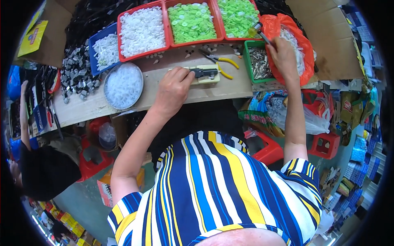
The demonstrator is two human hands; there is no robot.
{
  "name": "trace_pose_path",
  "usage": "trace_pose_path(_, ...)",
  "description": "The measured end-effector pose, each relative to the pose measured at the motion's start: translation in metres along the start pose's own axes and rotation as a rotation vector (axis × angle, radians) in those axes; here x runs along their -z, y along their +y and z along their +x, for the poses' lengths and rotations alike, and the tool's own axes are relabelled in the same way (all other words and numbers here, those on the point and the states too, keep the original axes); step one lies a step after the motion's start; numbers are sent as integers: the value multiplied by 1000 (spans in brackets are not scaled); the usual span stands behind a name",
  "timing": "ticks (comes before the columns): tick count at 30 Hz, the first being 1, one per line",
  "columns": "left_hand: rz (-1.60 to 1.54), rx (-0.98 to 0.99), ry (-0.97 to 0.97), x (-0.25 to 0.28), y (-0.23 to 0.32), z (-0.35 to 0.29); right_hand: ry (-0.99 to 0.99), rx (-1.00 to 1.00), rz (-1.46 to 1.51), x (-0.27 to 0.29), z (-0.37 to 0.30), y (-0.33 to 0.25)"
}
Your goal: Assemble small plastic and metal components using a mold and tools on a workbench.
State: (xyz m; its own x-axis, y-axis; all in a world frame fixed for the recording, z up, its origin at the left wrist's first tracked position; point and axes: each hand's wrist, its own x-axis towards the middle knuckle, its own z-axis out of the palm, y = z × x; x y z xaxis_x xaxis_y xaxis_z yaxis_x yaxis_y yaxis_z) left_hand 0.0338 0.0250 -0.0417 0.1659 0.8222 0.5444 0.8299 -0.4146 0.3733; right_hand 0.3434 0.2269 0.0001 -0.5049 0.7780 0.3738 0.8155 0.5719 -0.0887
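My left hand (175,87) is closed at the left end of a black plastic part (205,73), with thumb and fingertips pressed together. That part lies on a cream block (208,79) on the worktable. My right hand (282,56) is wrapped round the dark handle of a small hammer (255,29), whose yellowish head points up and left. It is raised over the right side of the green tray (251,59) of small metal pieces and an orange-red bag (307,74) of white parts. Pliers (226,61) with yellow handles lie just behind the cream block.
Red trays of white pieces (143,30) and green discs (192,22) line the back, beside a blue tray (95,67). A round metal dish (123,107) of translucent pieces stands left. Metal-coloured clips (78,74) lie piled beyond it. Another person's arm (24,119) shows far left.
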Motion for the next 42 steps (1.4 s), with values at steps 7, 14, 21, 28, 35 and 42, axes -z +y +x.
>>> trace_pose_path(7,99,-41,-35,1,2,3,-18,14,66,4,-4,0)
trace_pose_path(14,123,-36,-26,-1,3,2,-25,102,406,61,-30,-97)
trace_pose_path(21,134,-51,-61,-3,5,4,-310,179,111,11,-73,-140)
trace_pose_path(28,179,-73,-48,-4,5,2,-146,190,279,24,-66,-145)
trace_pose_path(35,271,-73,54,-11,22,-10,-101,231,375,41,-43,-151)
trace_pose_path(42,150,26,46,-32,41,-26,-112,389,389,9,-35,-165)
